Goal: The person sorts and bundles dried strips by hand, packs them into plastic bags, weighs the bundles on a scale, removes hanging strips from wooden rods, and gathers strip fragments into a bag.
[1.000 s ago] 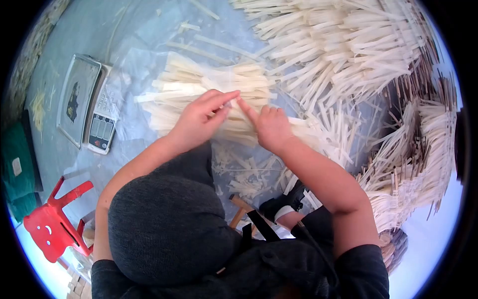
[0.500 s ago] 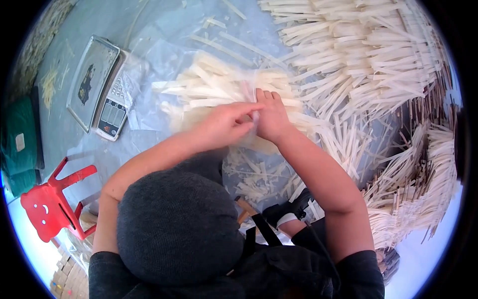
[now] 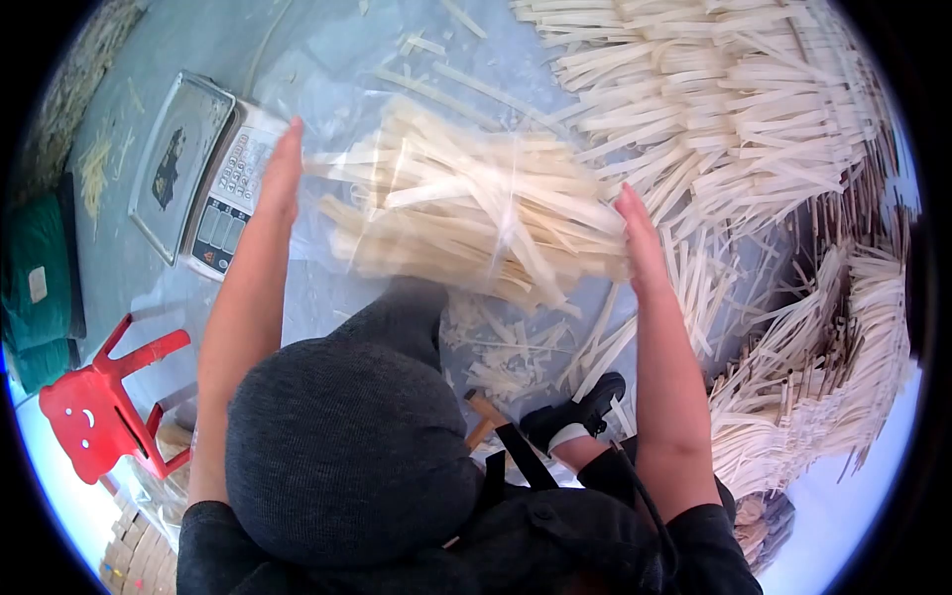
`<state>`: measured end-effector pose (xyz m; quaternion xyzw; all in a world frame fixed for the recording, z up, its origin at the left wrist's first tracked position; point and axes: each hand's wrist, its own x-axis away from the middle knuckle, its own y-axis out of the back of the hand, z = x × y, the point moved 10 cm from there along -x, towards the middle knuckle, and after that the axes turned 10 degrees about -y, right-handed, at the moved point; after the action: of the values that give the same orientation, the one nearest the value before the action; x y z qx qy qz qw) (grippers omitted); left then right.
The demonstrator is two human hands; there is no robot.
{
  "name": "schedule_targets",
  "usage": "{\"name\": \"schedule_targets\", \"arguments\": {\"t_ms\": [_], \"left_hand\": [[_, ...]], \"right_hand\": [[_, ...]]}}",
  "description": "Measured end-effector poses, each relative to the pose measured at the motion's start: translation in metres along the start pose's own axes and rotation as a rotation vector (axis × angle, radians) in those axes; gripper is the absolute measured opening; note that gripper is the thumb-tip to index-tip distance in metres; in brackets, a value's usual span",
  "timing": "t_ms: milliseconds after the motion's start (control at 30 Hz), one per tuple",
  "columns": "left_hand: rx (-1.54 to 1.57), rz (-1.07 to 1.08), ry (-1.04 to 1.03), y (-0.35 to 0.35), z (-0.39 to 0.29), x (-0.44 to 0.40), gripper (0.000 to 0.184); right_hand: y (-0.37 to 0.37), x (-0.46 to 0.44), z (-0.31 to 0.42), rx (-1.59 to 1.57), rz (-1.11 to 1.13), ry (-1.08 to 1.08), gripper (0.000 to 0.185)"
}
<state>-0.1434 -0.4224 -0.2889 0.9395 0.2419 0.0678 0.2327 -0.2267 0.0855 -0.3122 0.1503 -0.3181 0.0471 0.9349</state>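
Observation:
A bundle of flat, pale strips [image 3: 466, 188], which look like dried noodles or bean curd sticks, lies in a clear plastic bag [image 3: 352, 238]. Past its left end my left hand [image 3: 282, 178] is held up flat, edge-on, fingers straight and a gap away from the strips. At the right end my right hand [image 3: 643, 238] is also flat, its palm towards the bundle and touching or very close to it. Neither hand grips anything. Some blur softens the bundle's lower edge.
A digital scale [image 3: 183, 159] stands at the left, near my left hand. Large heaps of strips [image 3: 714, 109] fill the right side. A red stool [image 3: 99, 416] is at lower left. A dark grey fabric shape [image 3: 347, 446] covers the lower middle, with a black shoe [image 3: 585, 407] beside it.
My hands were together over the middle of the bundle. Now they have parted, the left one moving left and the right one moving right, to the bundle's two ends.

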Motion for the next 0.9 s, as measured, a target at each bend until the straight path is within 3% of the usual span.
{"name": "schedule_targets", "arguments": {"t_ms": [100, 133, 200, 333, 433, 500, 533, 633, 667, 733, 767, 833, 867, 900], "left_hand": [[0.479, 0.267, 0.430, -0.069, 0.006, 0.038, 0.069], [0.480, 0.273, 0.432, -0.071, 0.004, 0.040, 0.069], [0.085, 0.309, 0.204, -0.064, -0.014, 0.026, 0.070], [-0.061, 0.185, 0.200, -0.022, 0.042, 0.004, 0.071], [0.060, 0.057, 0.274, -0.017, 0.047, 0.030, 0.072], [0.568, 0.346, 0.632, -0.080, 0.046, 0.070, 0.073], [0.471, 0.403, 0.477, -0.083, 0.026, 0.065, 0.080], [0.261, 0.351, 0.522, -0.050, 0.015, 0.062, 0.084], [0.259, 0.345, 0.521, -0.043, 0.013, 0.062, 0.084], [-0.050, 0.445, -0.057, -0.032, -0.035, 0.043, 0.088], [-0.050, 0.440, -0.057, -0.031, -0.040, 0.043, 0.088], [-0.374, 0.596, -0.311, -0.049, -0.067, 0.054, 0.091], [-0.375, 0.599, -0.310, -0.052, -0.062, 0.054, 0.091], [-0.425, 0.623, -0.327, -0.059, -0.053, 0.052, 0.086]], "right_hand": [[-0.044, 0.002, 0.010, -0.185, 0.072, -0.038, 0.053], [-0.060, 0.001, 0.021, -0.110, 0.119, 0.018, 0.054], [-0.075, 0.008, 0.040, 0.021, 0.128, 0.049, 0.052], [-0.030, 0.001, 0.035, 0.040, 0.005, 0.052, 0.050], [0.003, 0.002, -0.006, -0.130, -0.094, -0.022, 0.055], [-0.027, 0.012, -0.015, -0.218, 0.011, -0.102, 0.057], [-0.045, 0.016, -0.018, -0.261, 0.067, -0.141, 0.058], [-0.074, 0.022, -0.019, -0.354, 0.198, -0.224, 0.060], [-0.051, 0.018, -0.005, -0.120, 0.059, -0.163, 0.061], [-0.016, 0.018, 0.034, 0.355, -0.221, 0.093, 0.064], [-0.016, 0.019, 0.039, 0.357, -0.218, 0.097, 0.064], [-0.051, 0.054, 0.096, 0.964, -0.301, 0.466, 0.073], [-0.062, 0.061, 0.100, 0.963, -0.300, 0.463, 0.073], [-0.094, 0.073, 0.109, 1.046, -0.205, 0.610, 0.080]]}}
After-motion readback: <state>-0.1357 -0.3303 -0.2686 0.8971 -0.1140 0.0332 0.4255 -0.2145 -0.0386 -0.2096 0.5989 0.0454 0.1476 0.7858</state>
